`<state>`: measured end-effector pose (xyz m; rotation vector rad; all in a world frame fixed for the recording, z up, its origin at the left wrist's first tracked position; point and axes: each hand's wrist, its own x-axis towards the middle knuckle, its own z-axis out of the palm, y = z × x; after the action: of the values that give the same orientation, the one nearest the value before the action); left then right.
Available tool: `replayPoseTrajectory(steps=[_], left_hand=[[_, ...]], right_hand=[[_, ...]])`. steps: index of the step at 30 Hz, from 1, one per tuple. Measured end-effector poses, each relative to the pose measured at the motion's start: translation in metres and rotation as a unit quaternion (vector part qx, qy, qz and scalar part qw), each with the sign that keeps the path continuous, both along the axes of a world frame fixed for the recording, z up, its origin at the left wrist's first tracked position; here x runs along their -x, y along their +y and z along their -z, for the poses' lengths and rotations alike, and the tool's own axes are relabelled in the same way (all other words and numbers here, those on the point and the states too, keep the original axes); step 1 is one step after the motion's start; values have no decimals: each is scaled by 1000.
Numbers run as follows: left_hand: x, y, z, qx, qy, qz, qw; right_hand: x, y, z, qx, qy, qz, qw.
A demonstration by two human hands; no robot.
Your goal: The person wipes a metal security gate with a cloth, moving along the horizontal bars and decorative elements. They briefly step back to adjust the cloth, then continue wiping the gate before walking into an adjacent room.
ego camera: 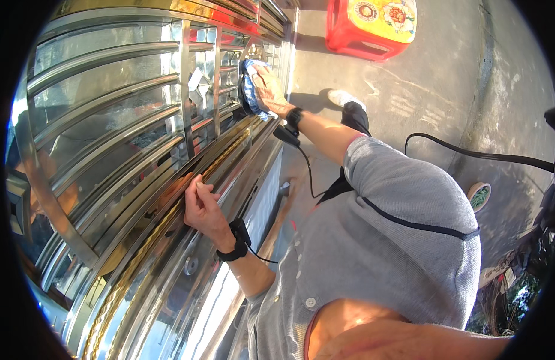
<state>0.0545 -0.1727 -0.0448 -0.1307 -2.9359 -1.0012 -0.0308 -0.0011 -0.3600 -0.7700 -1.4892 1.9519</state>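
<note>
A blue-and-white cloth (254, 92) lies bunched under my right hand (269, 87), which presses it against the polished metal door (184, 90) near its edge. Just above the cloth is a gold-coloured fitting (255, 51), probably part of the door's lock. My left hand (206, 208) is beside the gold twisted trim (162, 220) of the door, its fingers loosely bent and slightly apart. Nothing shows in it, and I cannot tell whether it touches the metal. Both wrists wear black straps carrying small cabled devices.
Shiny horizontal bars (106, 101) and reflective panels fill the left side. A red plastic stool (372, 33) with a yellow flowered top stands on the concrete floor (421, 94). A black strap or cable (480, 154) crosses at right, above a small bowl (479, 196) with green contents.
</note>
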Motion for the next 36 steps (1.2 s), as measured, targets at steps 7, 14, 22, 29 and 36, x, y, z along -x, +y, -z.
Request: replayPoseTrajectory(steps=[7, 14, 22, 29, 36], left_hand=[[-1, 2, 1, -12, -2, -7, 1000], [-1, 7, 0, -8, 1, -22, 1000], [0, 7, 2, 8, 10, -26, 1000], [0, 7, 2, 14, 22, -21, 999], [1, 5, 7, 48, 40, -15, 998]], right_hand=[[-3, 51, -13, -413, -160, -186, 877], [-12, 48, -5, -432, -109, -260, 857], [-23, 48, -12, -303, -93, -253, 914], [-41, 62, -1, 106, -68, -163, 979], [30, 74, 18, -43, -53, -111, 991]])
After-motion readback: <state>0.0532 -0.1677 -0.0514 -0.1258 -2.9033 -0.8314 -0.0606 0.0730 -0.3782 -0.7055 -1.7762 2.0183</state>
